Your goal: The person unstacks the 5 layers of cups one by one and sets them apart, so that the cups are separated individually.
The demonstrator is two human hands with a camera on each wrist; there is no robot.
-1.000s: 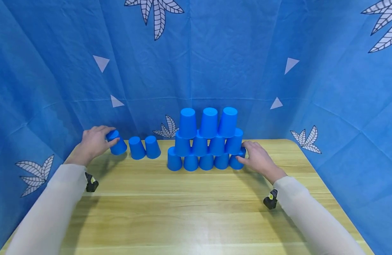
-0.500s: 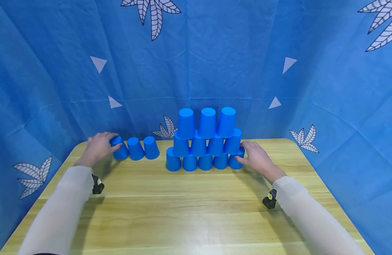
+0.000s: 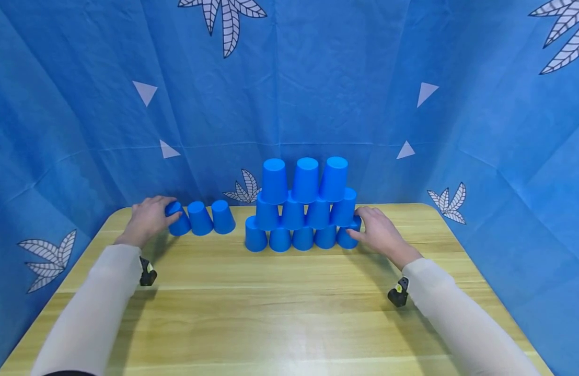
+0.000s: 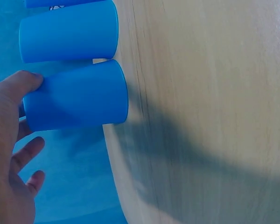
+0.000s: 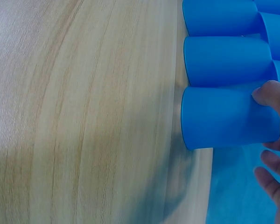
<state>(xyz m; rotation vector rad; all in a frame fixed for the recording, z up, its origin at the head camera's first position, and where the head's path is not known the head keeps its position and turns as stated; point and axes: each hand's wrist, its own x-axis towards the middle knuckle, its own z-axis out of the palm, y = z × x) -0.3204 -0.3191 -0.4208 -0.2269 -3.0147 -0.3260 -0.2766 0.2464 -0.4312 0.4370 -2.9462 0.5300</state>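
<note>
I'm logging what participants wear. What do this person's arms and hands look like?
Both arms wear long, close-fitting, pale beige sleeves reaching the wrists. Each wrist carries a small black camera unit with a yellow-green mark. The left hand and right hand are bare: no gloves or rings visible.

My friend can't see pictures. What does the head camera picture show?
Two hands touch upside-down blue cups on a wooden table: the left hand holds the end cup of a row of three, and the right hand touches the bottom right cup of a cup pyramid. A blue leaf-print cloth hangs behind.
</note>
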